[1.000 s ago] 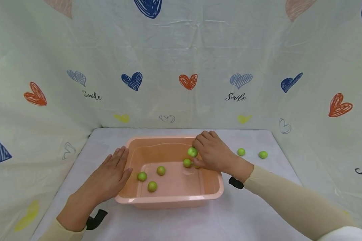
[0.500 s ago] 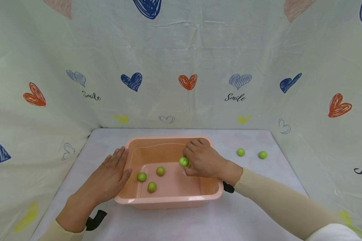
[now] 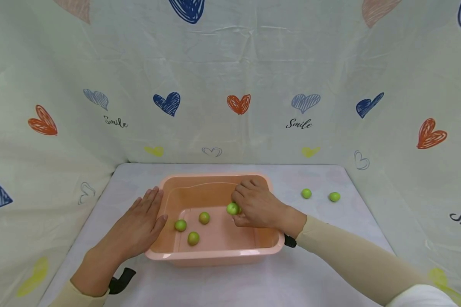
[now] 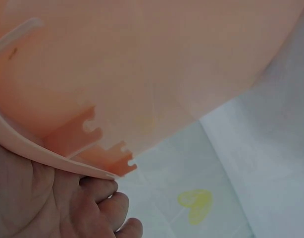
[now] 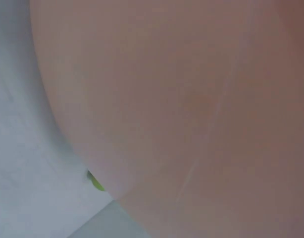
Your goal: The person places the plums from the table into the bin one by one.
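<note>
A pink plastic basin (image 3: 211,254) sits on the table with several small round green fruits in it, among them a green fruit (image 3: 193,238) near its front left. My right hand (image 3: 259,207) reaches down inside the basin's right half. Its curled fingers and thumb pinch a green fruit (image 3: 232,208) low over the basin floor, and the hand hides that corner. Along the left rim lies my left hand (image 3: 138,226), its fingers straight and together. In the left wrist view the fingers (image 4: 105,198) sit at the underside of the rim (image 4: 53,157).
Two more green fruits lie on the white table right of the basin, a nearer fruit (image 3: 306,193) and a farther fruit (image 3: 334,197). A light curtain (image 3: 269,64) with printed hearts stands behind the table and at both sides.
My right hand has moved left and down into the basin with the green fruit, covering fruits seen there before. My left hand has stayed at the rim.
</note>
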`<act>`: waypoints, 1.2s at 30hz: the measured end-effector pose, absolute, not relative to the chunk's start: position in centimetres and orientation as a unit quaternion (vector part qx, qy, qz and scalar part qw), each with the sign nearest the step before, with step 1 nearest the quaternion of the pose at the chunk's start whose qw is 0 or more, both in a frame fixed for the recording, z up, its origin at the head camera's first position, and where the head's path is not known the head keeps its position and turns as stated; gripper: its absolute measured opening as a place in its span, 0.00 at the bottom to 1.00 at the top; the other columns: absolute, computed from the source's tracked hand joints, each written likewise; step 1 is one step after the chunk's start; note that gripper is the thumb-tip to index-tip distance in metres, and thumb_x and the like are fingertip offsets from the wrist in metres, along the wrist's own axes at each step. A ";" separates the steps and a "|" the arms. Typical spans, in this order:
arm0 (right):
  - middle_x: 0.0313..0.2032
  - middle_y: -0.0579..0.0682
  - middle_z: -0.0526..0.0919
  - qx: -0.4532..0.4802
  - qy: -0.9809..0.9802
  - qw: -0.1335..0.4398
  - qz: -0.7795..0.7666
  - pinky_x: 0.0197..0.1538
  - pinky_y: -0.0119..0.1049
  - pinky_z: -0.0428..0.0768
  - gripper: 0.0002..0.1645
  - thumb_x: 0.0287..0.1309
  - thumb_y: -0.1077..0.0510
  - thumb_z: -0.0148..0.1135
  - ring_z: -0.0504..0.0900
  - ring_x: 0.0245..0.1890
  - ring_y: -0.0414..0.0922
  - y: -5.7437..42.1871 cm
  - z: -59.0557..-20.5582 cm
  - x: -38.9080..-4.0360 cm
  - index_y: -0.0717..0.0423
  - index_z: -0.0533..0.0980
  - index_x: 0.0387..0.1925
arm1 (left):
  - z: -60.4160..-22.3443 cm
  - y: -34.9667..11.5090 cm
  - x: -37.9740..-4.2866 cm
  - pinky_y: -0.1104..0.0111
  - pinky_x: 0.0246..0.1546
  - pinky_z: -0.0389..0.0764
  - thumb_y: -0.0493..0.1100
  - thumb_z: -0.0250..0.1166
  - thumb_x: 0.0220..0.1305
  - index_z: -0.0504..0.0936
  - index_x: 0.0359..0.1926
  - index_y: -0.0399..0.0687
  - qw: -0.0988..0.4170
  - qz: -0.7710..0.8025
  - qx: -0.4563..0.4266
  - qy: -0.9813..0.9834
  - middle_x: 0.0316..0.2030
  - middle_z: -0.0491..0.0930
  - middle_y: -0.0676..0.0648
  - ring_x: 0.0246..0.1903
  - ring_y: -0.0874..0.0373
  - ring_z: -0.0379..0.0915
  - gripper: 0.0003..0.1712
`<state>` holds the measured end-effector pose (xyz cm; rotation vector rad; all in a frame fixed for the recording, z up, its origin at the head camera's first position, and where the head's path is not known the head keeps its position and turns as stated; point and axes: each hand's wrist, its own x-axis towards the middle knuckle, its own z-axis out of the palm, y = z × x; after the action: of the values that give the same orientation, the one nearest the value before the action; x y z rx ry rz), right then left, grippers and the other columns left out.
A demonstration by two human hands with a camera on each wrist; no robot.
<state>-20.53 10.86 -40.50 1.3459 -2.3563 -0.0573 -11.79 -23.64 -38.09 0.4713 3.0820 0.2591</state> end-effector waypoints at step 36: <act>0.37 0.45 0.80 0.462 -0.863 0.205 -0.008 0.53 0.45 0.75 0.13 0.61 0.45 0.63 0.77 0.43 0.47 11.0 -40.5 -20.3 0.50 0.77 0.36 | -38.1 -23.5 -11.7 0.37 0.77 0.58 0.52 0.51 0.82 0.53 0.80 0.25 0.010 0.086 0.148 0.985 0.80 0.53 0.27 0.80 0.31 0.50 0.41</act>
<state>-20.34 10.98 -40.45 1.2873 -2.4067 -0.0216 -11.68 -23.55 -38.06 0.4630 3.0754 0.2672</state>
